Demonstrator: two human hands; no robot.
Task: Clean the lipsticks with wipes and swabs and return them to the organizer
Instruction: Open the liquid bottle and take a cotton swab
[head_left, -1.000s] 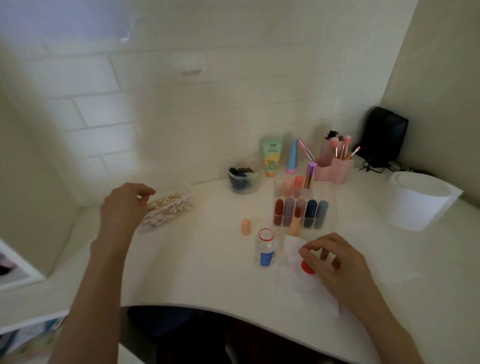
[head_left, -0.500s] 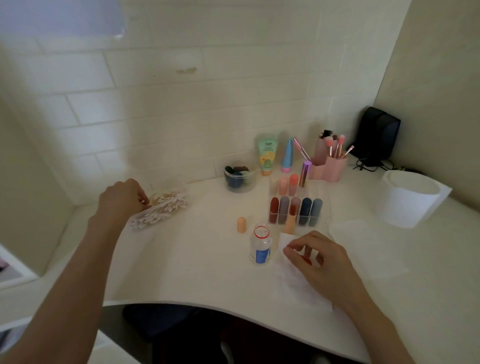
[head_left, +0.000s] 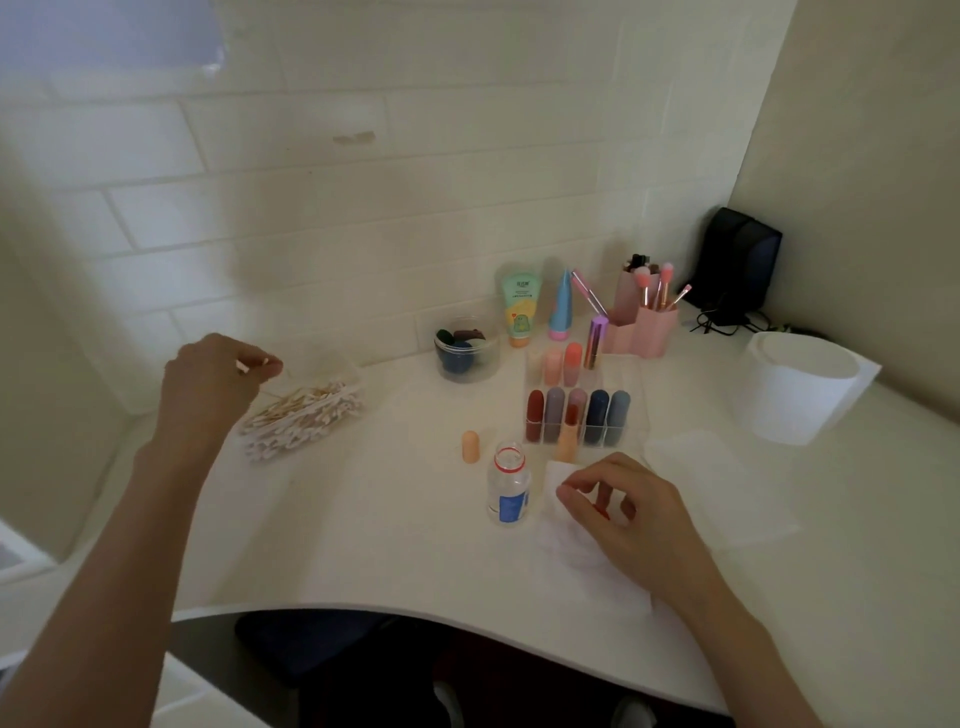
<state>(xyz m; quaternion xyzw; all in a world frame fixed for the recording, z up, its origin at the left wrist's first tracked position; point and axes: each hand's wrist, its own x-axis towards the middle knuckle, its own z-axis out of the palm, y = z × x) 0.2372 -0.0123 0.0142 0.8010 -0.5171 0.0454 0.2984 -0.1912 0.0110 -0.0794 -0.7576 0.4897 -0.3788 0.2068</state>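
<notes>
Left hand (head_left: 208, 387): grip pinches one swab (head_left: 253, 364) above the pack (head_left: 306, 418). Right hand (head_left: 628, 519): grip curled over red cap (head_left: 602, 512) on wipe (head_left: 576, 556). Lipsticks (head_left: 597, 415) upright in organizer (head_left: 638, 400), behind open bottle (head_left: 508, 491).

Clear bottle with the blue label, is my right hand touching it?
Apart. The head view shows a strip of white wipe between the right hand and the clear bottle; the hand curls over a red cap instead.
</notes>
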